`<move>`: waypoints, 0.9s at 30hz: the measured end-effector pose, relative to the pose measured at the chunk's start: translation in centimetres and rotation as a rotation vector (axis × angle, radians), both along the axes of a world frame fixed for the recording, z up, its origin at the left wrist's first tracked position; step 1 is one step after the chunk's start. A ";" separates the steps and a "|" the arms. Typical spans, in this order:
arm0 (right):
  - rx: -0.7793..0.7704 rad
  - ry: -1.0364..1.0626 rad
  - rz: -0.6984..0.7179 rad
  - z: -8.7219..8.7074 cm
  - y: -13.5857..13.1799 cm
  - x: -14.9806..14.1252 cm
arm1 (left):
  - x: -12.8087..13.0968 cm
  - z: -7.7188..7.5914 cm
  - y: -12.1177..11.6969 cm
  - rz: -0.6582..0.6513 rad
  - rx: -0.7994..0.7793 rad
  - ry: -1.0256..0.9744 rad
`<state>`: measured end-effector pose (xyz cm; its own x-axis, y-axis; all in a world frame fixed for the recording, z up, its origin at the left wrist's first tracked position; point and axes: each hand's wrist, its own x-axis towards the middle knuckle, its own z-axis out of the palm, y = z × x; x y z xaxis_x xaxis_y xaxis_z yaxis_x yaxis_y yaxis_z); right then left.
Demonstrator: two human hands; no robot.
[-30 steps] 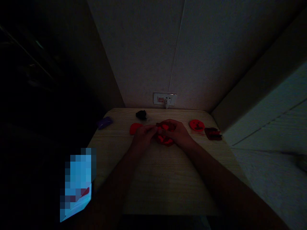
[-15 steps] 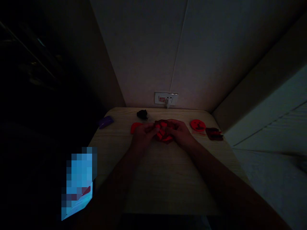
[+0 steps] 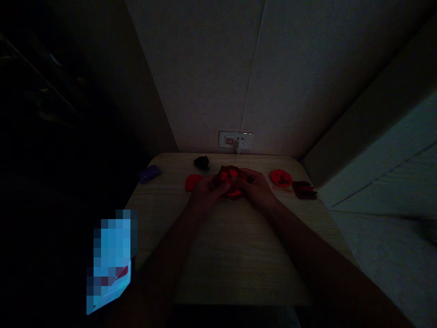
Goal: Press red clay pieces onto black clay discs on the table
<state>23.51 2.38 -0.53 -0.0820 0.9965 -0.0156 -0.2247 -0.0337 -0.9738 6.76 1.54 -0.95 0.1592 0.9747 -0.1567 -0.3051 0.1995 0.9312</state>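
Observation:
Both hands are around a bright-red and dark-red lumpy piece (image 3: 235,193) at the middle of the wooden table. It looks like soft modelling clay, but the dim light hides its exact kind. My left hand (image 3: 204,193) grips its left side, thumb across the front. On the right side, my right hand (image 3: 257,189) has its fingers curled round the edge and its thumb pressed on the top. A flat red piece (image 3: 193,182) lies beside my left hand, partly covered by it. Just behind that sits a small black lump (image 3: 201,162).
Right of my hands lie a red disc (image 3: 281,178) with dark marks and a dark-red piece (image 3: 305,190) with brighter strips. A purple packet (image 3: 149,174) rests at the table's left edge. A wall socket (image 3: 235,139) is behind; a lit, blurred screen (image 3: 112,259) glows lower left.
The red piece has been turned or tilted in my hands, its dark-red part rising at the back. My left thumb has slid right across its front.

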 end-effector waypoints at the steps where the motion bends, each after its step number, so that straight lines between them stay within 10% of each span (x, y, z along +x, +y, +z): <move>1: 0.009 0.006 0.003 0.0 0.0 0.0 | 0.0 0.1 -0.1 -0.015 -0.005 0.000; 27: 0.026 0.065 0.168 -0.5 0.2 0.5 | -0.4 0.1 0.4 0.087 0.091 0.082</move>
<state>23.99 2.58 -0.99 -0.2473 0.9687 0.0212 -0.2803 -0.0506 -0.9586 6.33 1.92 -0.88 0.0639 0.9950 -0.0761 -0.2398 0.0894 0.9667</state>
